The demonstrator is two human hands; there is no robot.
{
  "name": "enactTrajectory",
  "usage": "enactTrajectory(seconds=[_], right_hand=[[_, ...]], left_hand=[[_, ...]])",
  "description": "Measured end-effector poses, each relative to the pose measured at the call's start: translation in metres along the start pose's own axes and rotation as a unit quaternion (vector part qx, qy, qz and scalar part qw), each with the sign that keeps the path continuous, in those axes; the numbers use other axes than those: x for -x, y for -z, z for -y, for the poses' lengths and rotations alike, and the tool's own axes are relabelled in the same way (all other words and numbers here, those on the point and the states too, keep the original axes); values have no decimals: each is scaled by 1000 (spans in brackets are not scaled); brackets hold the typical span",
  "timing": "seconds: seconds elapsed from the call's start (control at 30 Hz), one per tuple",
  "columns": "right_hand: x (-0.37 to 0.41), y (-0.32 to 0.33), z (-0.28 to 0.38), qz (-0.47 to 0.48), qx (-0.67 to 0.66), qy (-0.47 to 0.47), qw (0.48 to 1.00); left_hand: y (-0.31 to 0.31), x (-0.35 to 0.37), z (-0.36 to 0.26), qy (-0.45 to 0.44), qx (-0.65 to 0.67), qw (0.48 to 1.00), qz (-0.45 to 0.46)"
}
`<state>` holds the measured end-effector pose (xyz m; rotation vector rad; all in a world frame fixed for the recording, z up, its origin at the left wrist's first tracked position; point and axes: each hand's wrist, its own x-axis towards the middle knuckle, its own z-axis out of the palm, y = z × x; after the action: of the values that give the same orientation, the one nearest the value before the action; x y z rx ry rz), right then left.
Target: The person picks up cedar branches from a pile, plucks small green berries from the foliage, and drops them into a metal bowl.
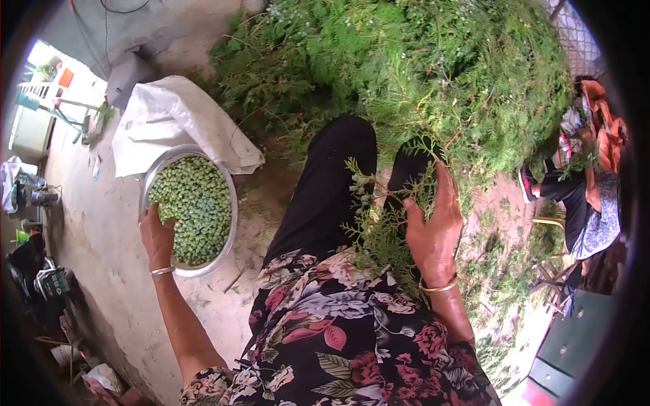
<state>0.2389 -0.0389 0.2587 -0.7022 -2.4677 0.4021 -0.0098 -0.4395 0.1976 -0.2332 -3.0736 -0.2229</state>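
My left hand (158,238) is over the left rim of a round metal basin (235,203). Its thumb and fingers are apart, close above a heap of small green seed cones (196,210) that fills the basin. In front of my lap, my right hand (435,227) holds a leafy evergreen sprig (379,223), with the thumb on one side and the fingers on the other. Round green cones show on the sprig's left side. Part of the sprig is hidden behind the hand, and its lower end lies against my flowered shirt (332,318).
A big pile of cut evergreen branches (420,68) lies ahead of my knees. A white sack (176,122) rests beyond the basin. Another person (589,203) sits at the right. Green scraps (501,271) litter the floor there. Assorted household items (51,277) stand along the left.
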Motion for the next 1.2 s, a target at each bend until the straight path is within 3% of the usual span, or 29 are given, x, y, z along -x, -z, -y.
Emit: enactTrajectory(seconds=[0.07, 0.13, 0.17, 0.2, 0.23, 0.27, 0.3, 0.37, 0.43, 0.47, 0.5, 0.53, 0.6, 0.87, 0.93, 0.97, 1.0, 1.07, 1.1, 1.17, 1.2], right_hand=[[-13, -1, 4, -33, -18, 25, 999], [-16, -11, -9, 83, 27, 149, 985], [-15, -21, -9, 86, 42, 148, 984], [-15, -25, -8, 81, 51, 141, 985], [-15, -27, -8, 142, 88, 129, 977], [-13, -30, -9, 204, 123, 117, 964], [-8, -39, -14, 173, 87, 115, 974], [-8, -42, -14, 162, 18, 66, 984], [-9, -40, -16, 138, -84, 23, 987], [-11, -35, -15, 133, -83, 19, 987], [-15, -27, -13, 198, -256, -111, 940], [-18, -23, -12, 252, -418, -232, 841], [-15, -18, -14, 236, -481, -214, 817], [0, -13, -16, 210, -581, -215, 756], [1, -8, -16, 201, -605, -237, 733], [2, -9, -18, 199, -614, -236, 726], [3, -10, -20, 198, -614, -237, 727], [5, -13, -23, 197, -639, -230, 707], [3, -7, -20, 215, -637, -258, 693], [3, -7, -22, 245, -624, -261, 695], [3, -7, -23, 274, -610, -265, 694]], left_hand=[[-2, -3, -9, -14, 12, 998, -52], [18, 3, -46, 13, 319, 947, -43], [49, 15, -88, 12, 445, 896, 9], [67, 25, -108, -50, 586, 807, 49], [80, 34, -124, -108, 708, 693, 90], [88, 45, -144, -208, 800, 553, 102], [104, 64, -169, -210, 897, 380, 88], [156, 57, -214, -404, 825, 164, 359], [162, 58, -250, -498, 714, -153, 469], [168, 70, -259, -498, 710, -155, 473], [176, 84, -265, -482, 699, -198, 490], [180, 93, -270, -466, 686, -238, 506], [168, 93, -278, -507, 641, -247, 521], [107, 140, -269, -532, 718, -1, 450], [123, 102, -268, -330, 790, 321, 405], [117, 90, -265, -289, 712, 541, 342], [101, 81, -263, -229, 592, 728, 259], [50, 74, -269, -199, 568, 785, 145], [41, 72, -270, -199, 568, 785, 145], [27, 71, -272, -68, 698, 591, 398], [19, 69, -275, -66, 699, 591, 398]])
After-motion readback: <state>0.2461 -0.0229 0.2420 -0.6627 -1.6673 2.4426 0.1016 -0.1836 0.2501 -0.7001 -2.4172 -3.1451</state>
